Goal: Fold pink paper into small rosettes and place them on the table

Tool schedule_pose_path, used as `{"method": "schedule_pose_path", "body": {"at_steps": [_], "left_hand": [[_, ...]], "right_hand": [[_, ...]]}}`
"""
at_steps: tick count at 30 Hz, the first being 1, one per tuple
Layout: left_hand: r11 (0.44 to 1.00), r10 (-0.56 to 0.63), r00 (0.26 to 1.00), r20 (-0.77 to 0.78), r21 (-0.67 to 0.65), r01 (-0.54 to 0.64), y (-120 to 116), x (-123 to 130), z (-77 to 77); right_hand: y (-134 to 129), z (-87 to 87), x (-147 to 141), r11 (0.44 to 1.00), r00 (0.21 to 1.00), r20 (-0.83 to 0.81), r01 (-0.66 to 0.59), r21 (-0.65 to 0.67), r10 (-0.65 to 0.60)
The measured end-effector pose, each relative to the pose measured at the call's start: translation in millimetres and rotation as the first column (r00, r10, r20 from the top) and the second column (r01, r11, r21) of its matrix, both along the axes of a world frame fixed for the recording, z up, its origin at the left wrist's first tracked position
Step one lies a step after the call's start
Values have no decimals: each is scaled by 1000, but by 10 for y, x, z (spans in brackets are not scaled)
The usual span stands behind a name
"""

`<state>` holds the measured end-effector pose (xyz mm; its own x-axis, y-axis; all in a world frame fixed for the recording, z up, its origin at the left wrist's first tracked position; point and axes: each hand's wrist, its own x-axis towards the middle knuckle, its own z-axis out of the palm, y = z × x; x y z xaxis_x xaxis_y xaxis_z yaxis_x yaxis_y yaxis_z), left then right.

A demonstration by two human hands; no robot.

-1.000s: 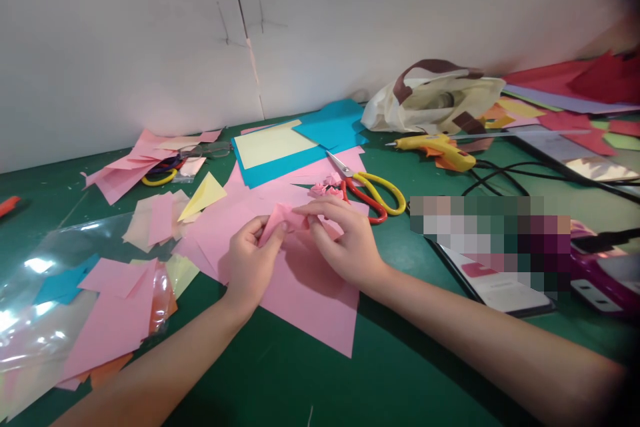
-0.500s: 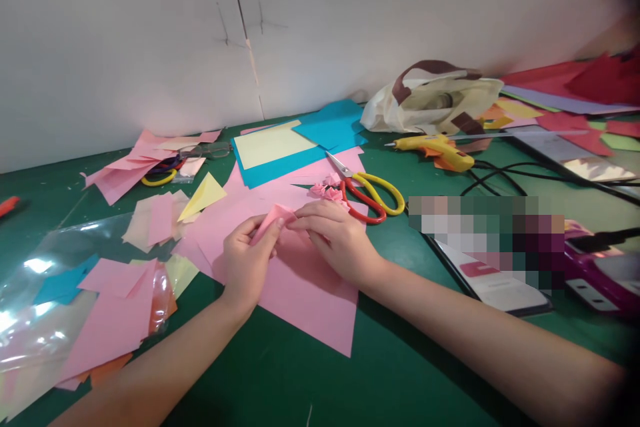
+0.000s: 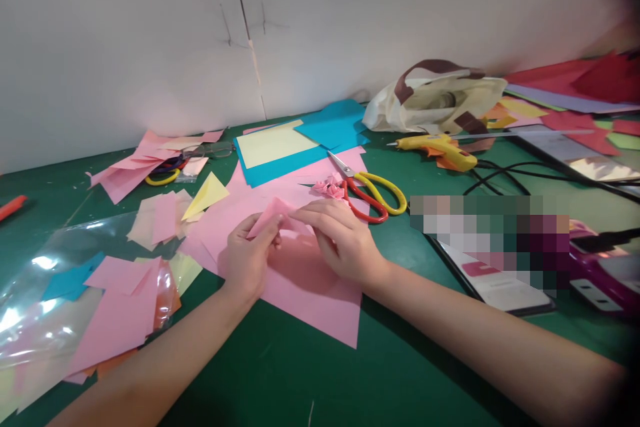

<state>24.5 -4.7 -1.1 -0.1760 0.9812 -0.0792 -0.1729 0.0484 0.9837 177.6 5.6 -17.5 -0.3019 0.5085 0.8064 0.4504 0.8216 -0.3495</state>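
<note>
Head view: the left hand pinches a folded pink paper between thumb and fingers, holding it tilted above larger pink sheets on the green desk. The right hand meets the folded paper at its right side, its fingers close together and bent toward it; whether they pinch the edge or only press on it, I cannot tell. Just beyond the right hand lie small pink paper flowers, with scissors beside them, one handle red and the other yellow. Blue sheets lie farther back, near the wall. A yellow glue gun rests to the right, in front of a cream cloth bag.
</note>
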Motion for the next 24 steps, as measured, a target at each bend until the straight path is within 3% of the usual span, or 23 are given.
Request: {"method": "schedule_pose_path", "body": {"at_steps": [3, 8, 13, 19, 24], "left_hand": [[1000, 13, 998, -58, -17, -14, -10, -4, -25], [997, 67, 997, 34, -38, -65, 18, -10, -61], [997, 62, 997, 46, -49, -59, 26, -9, -101], [999, -34, 992, -122, 35, 38, -27, 4, -77], [997, -57, 975, -214, 31, 65, -51, -6, -65]], "right_hand": [[8, 4, 8, 999, 1000, -15, -11, -30, 11], [16, -7, 22, 999, 999, -42, -17, -37, 16], [6, -12, 14, 981, 989, -144, -13, -193, -15], [41, 16, -2, 872, 933, -347, -92, -481, -93], [69, 29, -5, 793, 884, -457, -205, -574, -102]]}}
